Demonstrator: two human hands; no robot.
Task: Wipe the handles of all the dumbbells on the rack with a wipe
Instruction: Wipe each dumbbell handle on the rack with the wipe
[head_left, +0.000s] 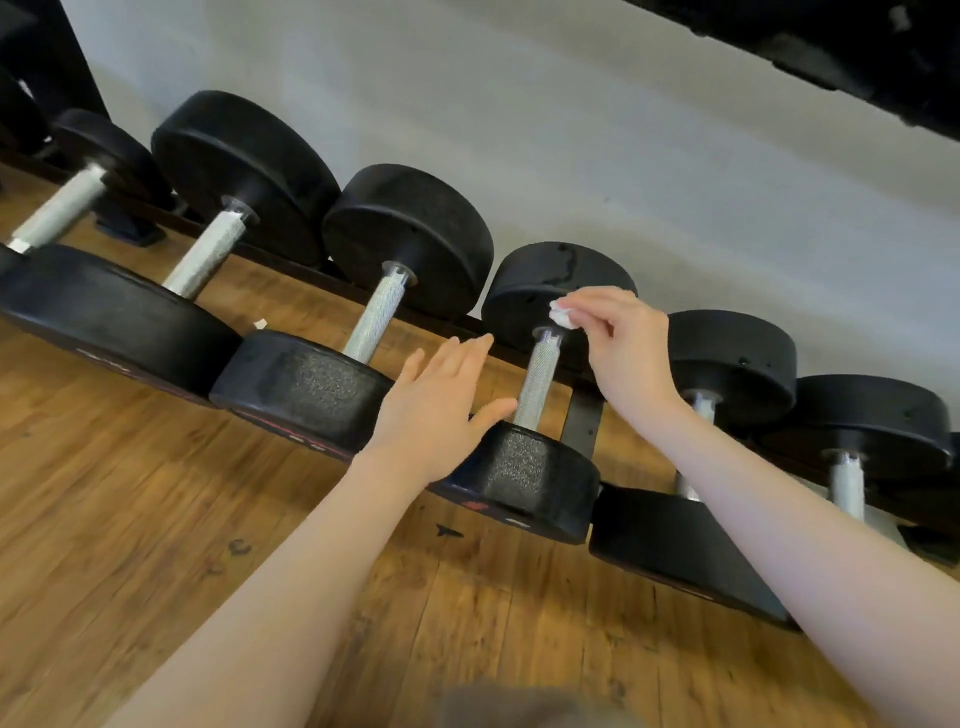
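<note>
Dumbbells in a slanted row on a low black rack (584, 415) against a pale wall (571, 130), wooden floor (156, 519) beneath. Six knurled metal handles visible, black round heads either end.

Fourth dumbbell (524, 475) from the rack's left end: its handle (537, 382) stands between both hands. Right hand (621, 343) above the handle's far end, thumb and fingertips pinching a small crumpled white wipe (561, 315); wipe sits just above the collar where handle meets the far head, contact not clear. Remaining fingers curled loosely.

Left hand (441, 410) flat, fingers straight and slightly spread, thumb stretched toward the handle's near end, just beside it. Palm hovers over or rests at the gap between third dumbbell (306, 389) and fourth; cannot tell which.

Small white scrap (260, 324) on the floor behind the third dumbbell's near head.
</note>
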